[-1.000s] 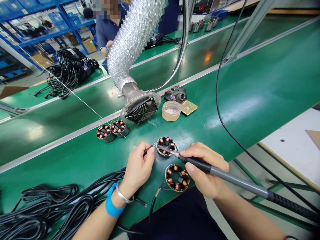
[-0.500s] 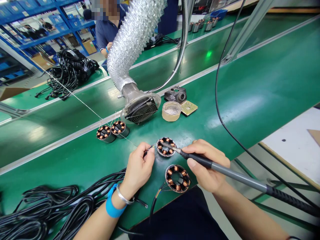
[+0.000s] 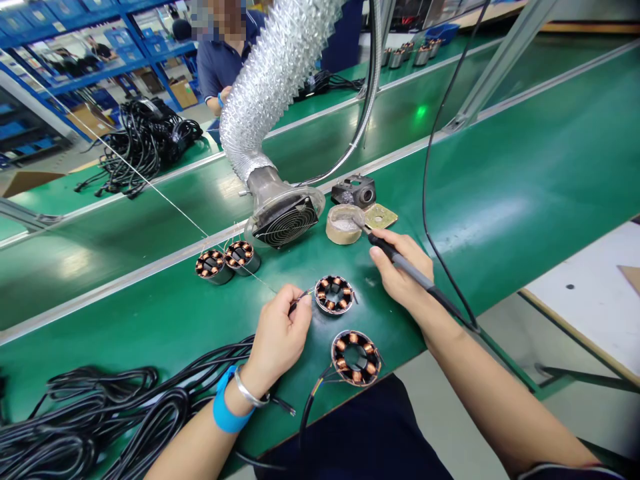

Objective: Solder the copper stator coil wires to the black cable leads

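Table (image 3: 525, 187): green, a silver duct (image 3: 273, 80) hanging over it.
Left hand (image 3: 279, 332): thumb and finger pinching a cable end (image 3: 299, 302), just beside the upper coil ring (image 3: 343, 303), forearm angling in from lower left.
Right hand (image 3: 407, 283): and it's wrapped round the soldering iron (image 3: 416, 273), arm stretched forward, tip at the round tub (image 3: 343, 235).
Lower coil ring (image 3: 371, 367): near the table's front edge.

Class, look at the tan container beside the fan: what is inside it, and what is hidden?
Greyish material shows inside the tan container. The soldering iron in the right hand has its tip at the right rim. The material covers the bottom, which cannot be seen.
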Tool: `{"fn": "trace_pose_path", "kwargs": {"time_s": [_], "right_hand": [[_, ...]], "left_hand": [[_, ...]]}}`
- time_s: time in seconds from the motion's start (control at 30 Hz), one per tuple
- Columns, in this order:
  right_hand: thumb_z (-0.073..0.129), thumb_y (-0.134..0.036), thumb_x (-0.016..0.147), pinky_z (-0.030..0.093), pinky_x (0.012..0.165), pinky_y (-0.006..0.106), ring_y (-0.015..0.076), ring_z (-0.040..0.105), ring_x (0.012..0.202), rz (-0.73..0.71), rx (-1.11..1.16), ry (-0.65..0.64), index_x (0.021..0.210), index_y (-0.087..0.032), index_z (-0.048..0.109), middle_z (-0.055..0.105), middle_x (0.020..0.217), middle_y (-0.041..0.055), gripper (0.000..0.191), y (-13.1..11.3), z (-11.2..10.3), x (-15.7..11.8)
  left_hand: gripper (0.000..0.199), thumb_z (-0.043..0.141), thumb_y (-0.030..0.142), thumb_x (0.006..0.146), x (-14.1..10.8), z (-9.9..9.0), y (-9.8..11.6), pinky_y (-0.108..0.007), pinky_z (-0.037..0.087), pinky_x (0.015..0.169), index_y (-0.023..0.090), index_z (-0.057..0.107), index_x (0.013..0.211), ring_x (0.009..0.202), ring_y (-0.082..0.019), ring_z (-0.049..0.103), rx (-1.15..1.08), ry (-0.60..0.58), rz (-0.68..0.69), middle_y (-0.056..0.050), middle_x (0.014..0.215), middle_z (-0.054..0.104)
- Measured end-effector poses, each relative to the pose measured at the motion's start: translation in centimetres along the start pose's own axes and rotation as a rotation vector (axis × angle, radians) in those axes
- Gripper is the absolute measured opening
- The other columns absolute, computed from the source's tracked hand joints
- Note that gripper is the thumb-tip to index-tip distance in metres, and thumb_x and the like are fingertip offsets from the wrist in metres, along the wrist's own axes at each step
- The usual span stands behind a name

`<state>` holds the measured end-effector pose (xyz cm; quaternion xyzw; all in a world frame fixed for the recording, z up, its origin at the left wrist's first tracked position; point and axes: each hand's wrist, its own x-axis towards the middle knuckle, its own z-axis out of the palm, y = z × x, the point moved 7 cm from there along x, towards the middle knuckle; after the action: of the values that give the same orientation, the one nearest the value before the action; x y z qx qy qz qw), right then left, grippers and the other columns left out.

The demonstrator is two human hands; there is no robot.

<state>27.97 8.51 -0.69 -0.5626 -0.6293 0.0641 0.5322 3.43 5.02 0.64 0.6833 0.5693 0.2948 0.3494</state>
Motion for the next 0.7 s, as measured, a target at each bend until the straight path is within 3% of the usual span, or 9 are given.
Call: {"fn": "trace_pose_path", "kwargs": {"time_s": [0.17,0.3,0.4,0.53,0.7], "right_hand": [[0.054,-0.024,0.096,0.056,0.056,0.026,0.0119,0.064,0.054,0.013,0.216,-0.032,0.124,-0.025,0.06,0.071,0.078,-0.0013,0.029,-2.6,-0.1,-1.7],[0.063,-0.016,0.087,0.056,0.061,0.026,0.0133,0.066,0.062,-0.244,0.321,-0.127,0.102,-0.023,0.062,0.07,0.078,-0.0005,0.016,-7.1,0.9,-1.9],[0.067,-0.016,0.082,0.055,0.063,0.029,0.0156,0.062,0.067,-0.417,0.353,-0.258,0.102,-0.021,0.059,0.069,0.079,0.0009,0.023,-9.6,2.5,-2.0],[0.055,-0.007,0.082,0.05,0.061,0.026,0.014,0.055,0.064,-0.501,0.381,-0.316,0.102,-0.02,0.056,0.065,0.076,0.0007,0.024,-10.6,3.7,-1.8],[0.05,-0.004,0.083,0.048,0.059,0.024,0.0128,0.053,0.062,-0.596,0.38,-0.365,0.101,-0.02,0.054,0.063,0.075,0.0003,0.024,-10.6,4.2,-1.8]], "left_hand": [[0.025,0.046,0.034,0.095,0.0,0.1,0.0,-0.024,0.031,0.058,0.02,0.047,0.075,0.058,-0.011,0.039,-0.008,-0.004,-0.005,0.007,0.06,0.039],[0.024,0.047,0.034,0.096,0.1,0.1,0.1,-0.024,0.032,0.059,0.02,0.048,0.076,0.06,-0.011,0.039,-0.027,-0.002,-0.006,0.006,0.062,0.041],[0.028,0.045,0.038,0.097,0.0,0.1,-0.2,-0.024,0.031,0.059,0.019,0.048,0.076,0.06,-0.011,0.038,-0.099,-0.024,-0.027,0.006,0.063,0.041],[0.029,0.048,0.041,0.095,-0.1,0.1,-0.9,-0.022,0.029,0.055,0.018,0.05,0.078,0.057,-0.01,0.034,-0.24,-0.096,-0.082,0.006,0.063,0.039],[0.015,0.062,0.031,0.085,-0.1,-0.3,-1.3,-0.019,0.033,0.055,0.016,0.057,0.085,0.059,-0.009,0.041,-0.242,-0.123,-0.125,0.005,0.065,0.048]]}}
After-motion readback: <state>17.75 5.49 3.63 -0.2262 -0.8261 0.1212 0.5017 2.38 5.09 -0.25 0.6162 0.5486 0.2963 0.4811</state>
